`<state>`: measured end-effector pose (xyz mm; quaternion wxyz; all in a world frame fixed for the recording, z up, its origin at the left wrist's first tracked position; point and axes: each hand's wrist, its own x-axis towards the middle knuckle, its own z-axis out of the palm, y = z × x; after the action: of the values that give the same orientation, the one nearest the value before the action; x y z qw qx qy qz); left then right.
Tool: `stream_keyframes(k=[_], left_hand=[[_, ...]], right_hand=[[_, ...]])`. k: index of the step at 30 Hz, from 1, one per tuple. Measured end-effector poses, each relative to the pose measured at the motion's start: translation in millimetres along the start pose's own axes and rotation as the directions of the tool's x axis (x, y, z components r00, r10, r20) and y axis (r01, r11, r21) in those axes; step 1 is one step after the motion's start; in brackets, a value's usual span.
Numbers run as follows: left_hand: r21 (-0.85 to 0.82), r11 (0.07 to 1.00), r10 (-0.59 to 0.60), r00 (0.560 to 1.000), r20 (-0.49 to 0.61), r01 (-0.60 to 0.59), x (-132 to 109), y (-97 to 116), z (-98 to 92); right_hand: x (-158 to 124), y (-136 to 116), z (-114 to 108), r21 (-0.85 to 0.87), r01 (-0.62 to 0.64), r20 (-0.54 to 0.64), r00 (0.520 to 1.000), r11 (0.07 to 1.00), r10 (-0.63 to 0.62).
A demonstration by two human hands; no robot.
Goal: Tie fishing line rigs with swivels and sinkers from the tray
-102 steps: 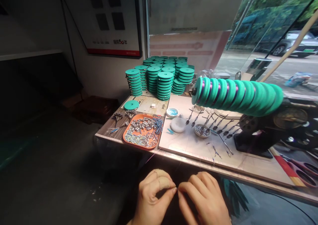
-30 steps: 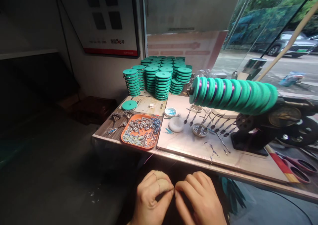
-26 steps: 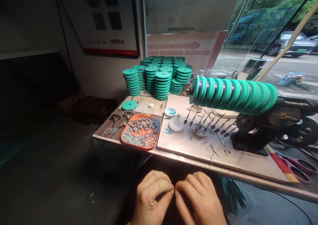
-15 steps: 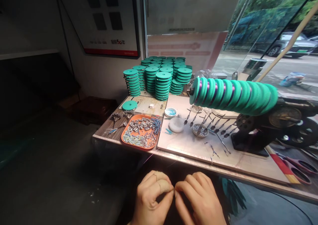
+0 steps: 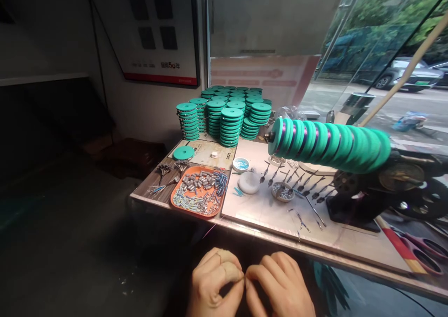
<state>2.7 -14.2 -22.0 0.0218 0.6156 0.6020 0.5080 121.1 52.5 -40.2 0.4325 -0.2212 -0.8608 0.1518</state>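
My left hand and my right hand are close together in front of the table edge, thumb and forefinger pinched in each. Their fingertips almost meet. Whatever lies between them is too small to make out. The left hand has tan coverings on two fingers. A thin pink line shows just above the left hand, near the table edge; where it leads is unclear. Beyond the hands sits an orange tray with metal cylinders, blue and pale tubes and small metal fittings.
Stacks of green foam spools stand at the back. A row of green spools with purple line sits on a black machine. The board bears small dishes, a white round lid and rigs. Scissors lie at right.
The table and everything on it appear slightly lower in the picture, as the view tilts up a little. Both hands stay pinched together, with barely any movement.
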Motion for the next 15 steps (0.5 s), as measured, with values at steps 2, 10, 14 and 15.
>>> stream_keyframes(k=[2,10,14,15], left_hand=[[0.013,1.000,0.000,1.000,0.003,0.000,-0.4,0.1,0.2],[0.028,1.000,0.007,1.000,0.023,-0.007,-1.2,1.5,-1.7],[0.041,0.999,0.005,0.999,0.041,-0.007,-0.9,2.7,-2.2],[0.045,0.999,0.005,0.999,0.044,-0.007,-0.8,2.7,-2.1]], right_hand=[[-0.3,0.3,0.7,-0.009,0.007,-0.003,1.000,1.000,-0.007],[0.5,0.5,-0.1,-0.037,0.031,0.005,1.000,0.999,-0.031],[0.9,-0.4,-1.0,-0.047,0.035,0.016,0.999,0.998,-0.034],[1.0,-0.6,-1.2,-0.056,0.039,0.021,0.999,0.998,-0.038]])
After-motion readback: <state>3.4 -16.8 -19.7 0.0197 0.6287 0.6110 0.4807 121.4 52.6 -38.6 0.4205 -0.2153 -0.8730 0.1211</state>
